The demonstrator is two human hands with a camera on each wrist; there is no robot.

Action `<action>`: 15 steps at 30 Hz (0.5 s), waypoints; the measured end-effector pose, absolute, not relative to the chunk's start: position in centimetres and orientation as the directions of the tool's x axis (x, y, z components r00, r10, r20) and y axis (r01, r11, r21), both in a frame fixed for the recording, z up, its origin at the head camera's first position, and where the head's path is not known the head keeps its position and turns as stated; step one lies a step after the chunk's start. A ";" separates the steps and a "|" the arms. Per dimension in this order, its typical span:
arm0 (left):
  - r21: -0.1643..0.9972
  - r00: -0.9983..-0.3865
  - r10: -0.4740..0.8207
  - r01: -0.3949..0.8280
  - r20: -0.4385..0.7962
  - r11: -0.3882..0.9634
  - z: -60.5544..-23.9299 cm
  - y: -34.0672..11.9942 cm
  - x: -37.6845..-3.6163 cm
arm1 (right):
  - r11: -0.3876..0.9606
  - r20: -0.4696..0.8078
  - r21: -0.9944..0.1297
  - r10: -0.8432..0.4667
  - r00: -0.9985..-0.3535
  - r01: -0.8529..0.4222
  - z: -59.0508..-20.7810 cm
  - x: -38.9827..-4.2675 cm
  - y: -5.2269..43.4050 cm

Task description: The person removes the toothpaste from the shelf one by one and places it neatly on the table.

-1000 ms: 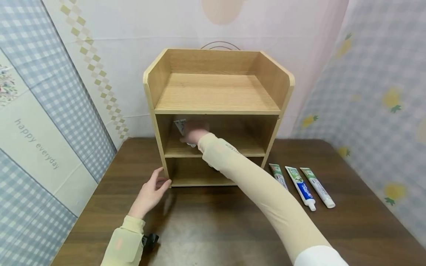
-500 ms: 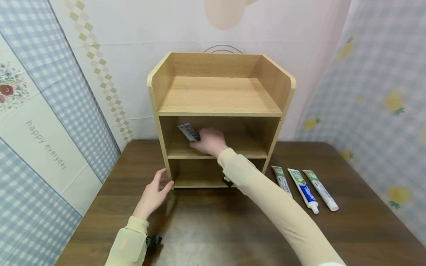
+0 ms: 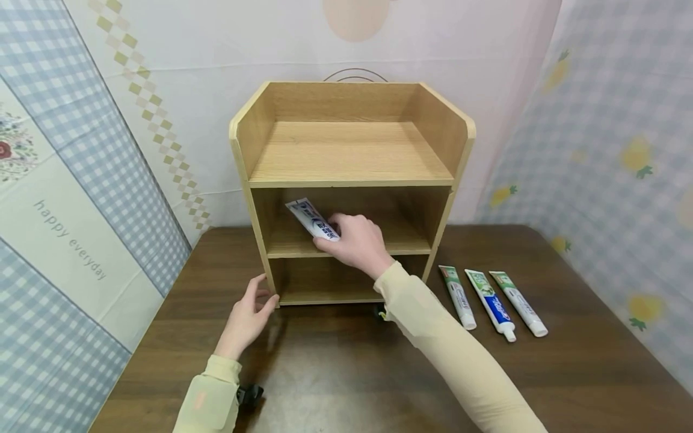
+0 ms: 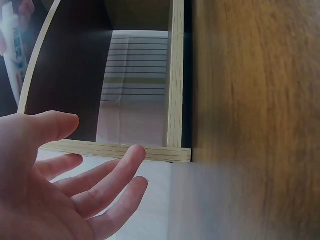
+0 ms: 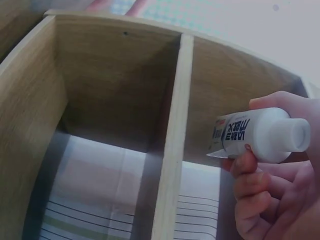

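Right hand (image 3: 358,243) is gripping a toothpaste tube (image 3: 313,219) at the shelf unit's (image 3: 346,180) middle shelf; left hand (image 3: 246,316), fingers relaxed, is bracing the frame. Judged step: handling the tube at that shelf; next needs a steady wrist.

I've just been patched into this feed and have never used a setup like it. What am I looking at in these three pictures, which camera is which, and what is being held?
There is no machine here: a person works with two bare hands and wears three cameras.

The wide picture comes from the head camera, looking down at a dark wooden table. On it stands a light wooden shelf unit with an open top tray and two compartments below.

The right hand grips a white toothpaste tube at the middle compartment's opening. The right wrist camera shows the same tube close up, cap toward the lens.

The left hand rests open at the unit's lower left front corner; the left wrist camera shows its straight fingers by the wooden edge.

Three more toothpaste tubes lie side by side on the table, right of the unit.
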State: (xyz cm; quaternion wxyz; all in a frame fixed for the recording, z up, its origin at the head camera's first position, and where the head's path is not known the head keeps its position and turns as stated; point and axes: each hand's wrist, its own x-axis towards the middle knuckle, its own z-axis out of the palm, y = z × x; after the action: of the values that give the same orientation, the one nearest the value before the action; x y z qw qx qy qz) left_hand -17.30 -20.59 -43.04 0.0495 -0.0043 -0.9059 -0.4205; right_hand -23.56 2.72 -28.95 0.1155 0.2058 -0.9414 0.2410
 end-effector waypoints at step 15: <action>0.761 -0.996 -0.026 0.046 0.082 0.647 -43.0 -20.6 -17.4 | 0.701 0.420 -0.485 -0.337 -0.842 -0.523 -29.7 -17.7 6.6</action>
State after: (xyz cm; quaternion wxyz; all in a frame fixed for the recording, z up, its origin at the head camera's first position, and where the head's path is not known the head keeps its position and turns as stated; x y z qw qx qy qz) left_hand -17.40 -20.65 -43.00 0.0425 -0.0055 -0.9065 -0.4200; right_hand -17.72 6.57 -29.67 0.1515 0.2363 -0.9098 0.3057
